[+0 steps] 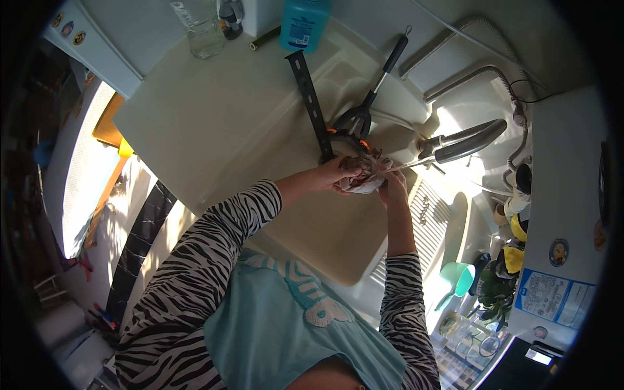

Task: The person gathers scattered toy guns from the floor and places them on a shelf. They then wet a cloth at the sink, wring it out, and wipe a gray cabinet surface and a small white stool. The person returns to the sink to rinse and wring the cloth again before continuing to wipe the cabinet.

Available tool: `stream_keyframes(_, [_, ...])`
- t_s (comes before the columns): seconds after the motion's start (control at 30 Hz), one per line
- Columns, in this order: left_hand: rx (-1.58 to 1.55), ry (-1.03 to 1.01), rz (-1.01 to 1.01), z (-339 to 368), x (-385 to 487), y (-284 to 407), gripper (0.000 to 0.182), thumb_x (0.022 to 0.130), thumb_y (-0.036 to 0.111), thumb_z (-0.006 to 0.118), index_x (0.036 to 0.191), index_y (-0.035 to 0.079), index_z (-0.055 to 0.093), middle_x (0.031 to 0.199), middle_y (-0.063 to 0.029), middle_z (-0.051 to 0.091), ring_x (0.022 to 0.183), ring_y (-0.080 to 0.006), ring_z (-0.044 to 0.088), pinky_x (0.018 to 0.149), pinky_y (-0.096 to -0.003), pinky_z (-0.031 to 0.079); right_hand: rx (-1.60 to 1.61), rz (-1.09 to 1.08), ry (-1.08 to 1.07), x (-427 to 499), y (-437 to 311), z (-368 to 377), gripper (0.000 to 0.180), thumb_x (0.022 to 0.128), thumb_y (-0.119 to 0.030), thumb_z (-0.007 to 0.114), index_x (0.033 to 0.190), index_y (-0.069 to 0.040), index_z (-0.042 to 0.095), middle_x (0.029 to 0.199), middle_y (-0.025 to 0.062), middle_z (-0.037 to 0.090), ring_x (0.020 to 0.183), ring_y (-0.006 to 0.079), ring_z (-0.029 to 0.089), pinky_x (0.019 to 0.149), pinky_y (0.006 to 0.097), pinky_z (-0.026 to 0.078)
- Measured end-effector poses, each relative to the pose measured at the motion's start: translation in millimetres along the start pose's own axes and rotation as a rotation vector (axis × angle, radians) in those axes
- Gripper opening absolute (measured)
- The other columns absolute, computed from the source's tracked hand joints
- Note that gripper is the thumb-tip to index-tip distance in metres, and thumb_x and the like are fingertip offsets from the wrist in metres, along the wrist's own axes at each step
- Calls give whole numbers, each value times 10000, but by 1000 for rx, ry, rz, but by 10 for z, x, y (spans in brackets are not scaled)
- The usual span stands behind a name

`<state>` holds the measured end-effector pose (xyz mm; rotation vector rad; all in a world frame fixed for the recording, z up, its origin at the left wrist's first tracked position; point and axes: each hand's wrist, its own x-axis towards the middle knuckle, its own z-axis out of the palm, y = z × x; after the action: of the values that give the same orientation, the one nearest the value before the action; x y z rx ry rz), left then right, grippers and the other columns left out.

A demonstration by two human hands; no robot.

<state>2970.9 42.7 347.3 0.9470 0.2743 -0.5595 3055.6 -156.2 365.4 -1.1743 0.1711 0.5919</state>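
Both my hands hold a crumpled, wet, greyish-pink cloth [361, 174] over a beige sink basin [336, 234]. My left hand [335, 174] grips its left side, thumb on top. At its right side is my right hand [394, 185], its fingers partly hidden by the cloth. A thin stream of water runs onto the cloth from a grey faucet [468, 144] on the right. Just beyond the cloth, a mop-like tool with a black handle [396, 54] and orange clips leans in the sink. Beside it stands a black slotted bar [310, 100].
A blue plastic bottle [305, 24], a glass vase [200, 34] and a cut stalk [264, 39] stand or lie at the back. Metal hoses [468, 78] run along the wall. To the right are a ribbed washboard surface [429, 209], a mint-green dipper [457, 279] and a plant [495, 292].
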Motion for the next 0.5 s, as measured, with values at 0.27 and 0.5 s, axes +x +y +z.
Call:
stream_keyframes(0.27, [-505, -177, -164, -22, 252, -199, 488, 983, 431, 485, 1370, 159, 363, 1311, -79, 512, 1241, -287, 497, 981, -497, 491, -105, -13, -109, -160, -413, -83, 393, 760, 88, 558, 1149, 76, 511, 1094, 192, 629, 992, 292, 632, 916, 388, 503])
stream_keyframes(0.5, [-308, -20, -160, 261, 215, -181, 500, 922, 120, 598, 1370, 124, 377, 1268, -130, 524, 1034, -299, 613, 891, -414, 549, -389, -264, 26, -527, -855, 417, 246, 879, -8, 589, 1117, 33, 542, 1037, 154, 656, 895, 217, 652, 794, 325, 541])
